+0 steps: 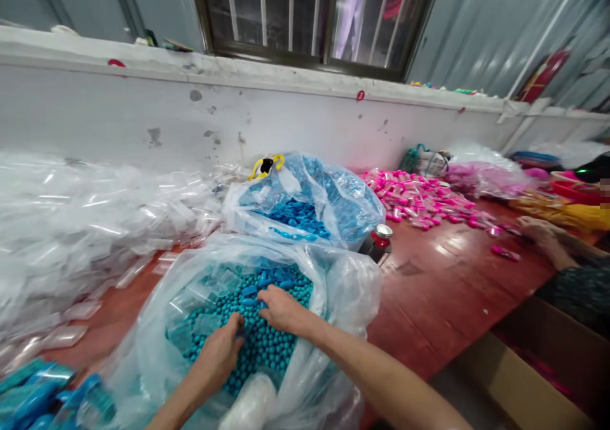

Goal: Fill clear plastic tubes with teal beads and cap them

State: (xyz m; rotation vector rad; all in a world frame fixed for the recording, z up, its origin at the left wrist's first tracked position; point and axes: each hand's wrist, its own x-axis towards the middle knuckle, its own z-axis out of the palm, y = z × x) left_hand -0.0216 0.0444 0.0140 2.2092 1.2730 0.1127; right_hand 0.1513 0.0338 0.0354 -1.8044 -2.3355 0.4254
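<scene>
A large clear plastic bag [147, 328] lies open on the red table, holding many small teal beads [274, 347]. Clear plastic pieces [204, 293] lie on the beads at the left of the bag. Blue pieces [281, 279] rest on the beads at the back. My left hand [222, 347] is over the beads with its fingers curled together; what they hold, if anything, is hidden. The fingertips of my right hand [281, 309] are closed at a blue piece [250, 293] on the beads.
Behind stands a second bag [352, 195] with blue pieces. A dark bottle [379, 242] is beside it. Clear packages [95, 220] cover the left; pink items [424, 201] lie at the right. Another person's hands [543, 236] rest near the right edge, above a cardboard box [519, 379].
</scene>
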